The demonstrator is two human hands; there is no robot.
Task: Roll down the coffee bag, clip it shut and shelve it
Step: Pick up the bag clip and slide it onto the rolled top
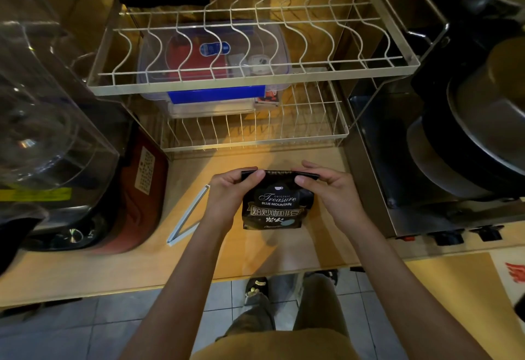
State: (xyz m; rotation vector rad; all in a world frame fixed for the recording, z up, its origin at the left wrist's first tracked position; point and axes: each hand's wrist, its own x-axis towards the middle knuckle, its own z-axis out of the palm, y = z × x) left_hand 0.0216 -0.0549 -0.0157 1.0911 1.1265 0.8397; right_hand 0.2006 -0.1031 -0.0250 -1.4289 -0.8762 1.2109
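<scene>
Coffee bag (274, 203) upright on wooden counter (199, 263), bare counter around both grips, wire rack (252, 138) edge just beyond them. Bag glossy black foil, top rolled into flat band. White plastic clip (186, 217) lies open in a V, left of left grip, apart. Left hand (231, 189) and right hand (324, 186) pinch band ends, thumbs front, fingers curled behind, wrists angled inward.
</scene>
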